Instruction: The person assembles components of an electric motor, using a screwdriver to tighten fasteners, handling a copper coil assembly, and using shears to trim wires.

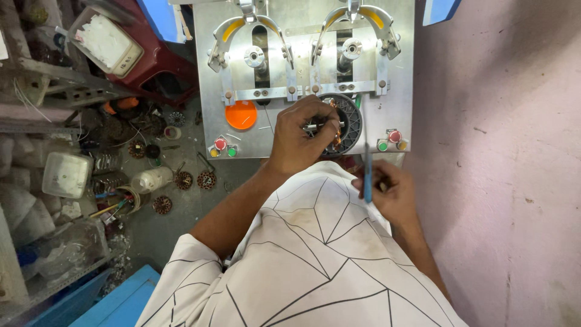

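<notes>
Closest to me is my white shirt (315,254) with its black line pattern, filling the bottom of the view. Just past it, my right hand (390,192) is closed around a thin blue tool (367,172), which stands nearly upright with its tip pointing toward the machine. A little farther out, my left hand (301,136) is curled over the stator (346,124), a dark round ring with copper windings, fingers wrapped across its left side and centre. The stator sits on the grey metal plate (399,79) of the machine, low on the panel, between the two sets of push buttons (223,147).

I judge the stator stiff and fairly heavy for its size, with a firm slotted rim that gives a good hold; the copper wire looks thin and easy to nick, so the rim is the place to take it, not the coils.

Beyond, an orange disc (241,114) lies left of my hand, and two spindles (255,57) stand under yellow-banded arches. Off to the left, the floor holds more wound parts (183,180) and plastic tubs (65,174).
</notes>
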